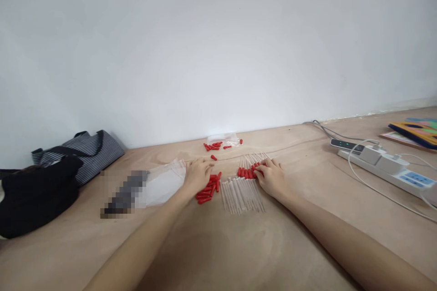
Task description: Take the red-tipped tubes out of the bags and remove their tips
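My left hand (198, 174) is over a pile of red rubber dropper bulbs (210, 189), its fingers curled down. Whatever is between its fingertips is hidden. My right hand (273, 177) has thumb and fingers closed at the right end of a row of thin tubes (260, 158) capped with red bulbs (245, 173), and pinches one of those bulbs. Just in front of that row, several clear thin dropper tubes (242, 195) without bulbs lie side by side, pointing towards me.
Behind the hands, more red bulbs (213, 146) lie by a clear plastic bag (225, 138) near the wall. Plastic bags (160, 186) and a blurred-out dark object (126, 193) are at left, beyond them a striped bag (99, 154). A power strip (392, 173) with cables lies right.
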`<state>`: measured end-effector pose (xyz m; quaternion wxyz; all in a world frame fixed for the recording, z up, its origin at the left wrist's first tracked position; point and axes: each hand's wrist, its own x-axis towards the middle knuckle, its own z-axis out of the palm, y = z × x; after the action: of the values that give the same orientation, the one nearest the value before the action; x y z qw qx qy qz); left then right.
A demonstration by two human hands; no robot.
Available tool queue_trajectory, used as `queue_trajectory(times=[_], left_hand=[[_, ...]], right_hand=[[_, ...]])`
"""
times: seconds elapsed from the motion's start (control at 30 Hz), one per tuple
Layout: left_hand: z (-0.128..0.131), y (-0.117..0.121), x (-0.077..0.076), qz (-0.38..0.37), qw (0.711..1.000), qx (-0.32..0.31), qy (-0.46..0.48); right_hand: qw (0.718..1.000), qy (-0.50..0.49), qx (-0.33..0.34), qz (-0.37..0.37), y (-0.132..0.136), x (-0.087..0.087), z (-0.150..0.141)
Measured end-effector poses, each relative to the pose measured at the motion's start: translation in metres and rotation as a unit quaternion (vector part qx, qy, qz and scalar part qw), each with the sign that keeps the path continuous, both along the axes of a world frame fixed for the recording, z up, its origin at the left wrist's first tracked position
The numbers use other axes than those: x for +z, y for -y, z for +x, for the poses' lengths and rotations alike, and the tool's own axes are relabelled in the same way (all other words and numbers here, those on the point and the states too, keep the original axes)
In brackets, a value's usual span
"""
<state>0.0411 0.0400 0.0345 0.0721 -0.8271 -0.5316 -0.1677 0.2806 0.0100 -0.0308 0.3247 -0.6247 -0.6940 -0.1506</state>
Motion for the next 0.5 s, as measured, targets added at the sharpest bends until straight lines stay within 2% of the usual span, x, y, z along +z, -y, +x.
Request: queue_trajectory(times=[0.1,0.2,0.37,0.5], left_hand=[[0.008,-0.048,0.005,-0.032,0.998,-0.023,-0.043],[0.017,-0.075,-0.001,-0.064,0.993,-0.044,-0.087],[0.022,-0.087,-0.011,-0.084,0.989,-0.045,-0.116],[0.023,-0.087,-0.008,-0.074,0.992,-0.024,-0.097]], right_hand=[[1.0,-0.028,0.001,0.014,-0.002,-0.004,0.001],[0.998,-0.059,-0.004,0.037,-0.002,-0.004,0.0],[0.992,-0.119,-0.003,0.049,0.003,-0.003,-0.005],[0.988,-0.148,0.015,0.043,0.008,0.0,-0.009]])
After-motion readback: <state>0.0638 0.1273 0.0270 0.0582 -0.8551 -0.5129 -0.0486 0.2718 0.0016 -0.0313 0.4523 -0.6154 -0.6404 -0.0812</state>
